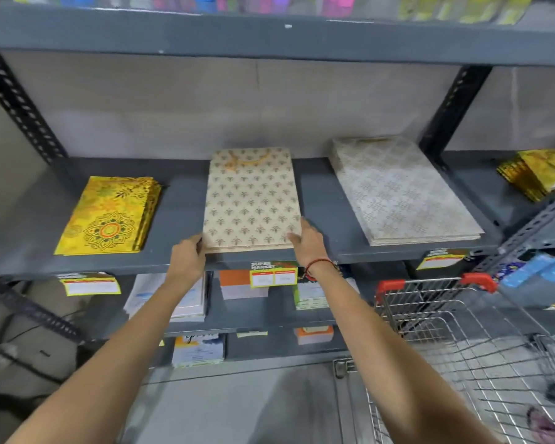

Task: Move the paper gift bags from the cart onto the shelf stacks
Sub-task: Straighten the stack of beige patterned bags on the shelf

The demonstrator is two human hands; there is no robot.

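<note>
Both forearms [116, 363] stretch up to the beige bag stack [250, 200], which lies flat on the shelf [180, 219]. Left hand [188, 256] curls round its near left corner, and right hand [306, 241] clamps the near right corner with the thumb along the side. Yellow stack [109, 216] sits left of it, pale patterned stack [404, 190] right, wire cart [430, 302] below and to the right, with no gift bags I can make out inside. My worry: the beige stack's near edge is right at the shelf lip, so an uneven shove or tug could fan the bags out or slide some off the front.
</note>
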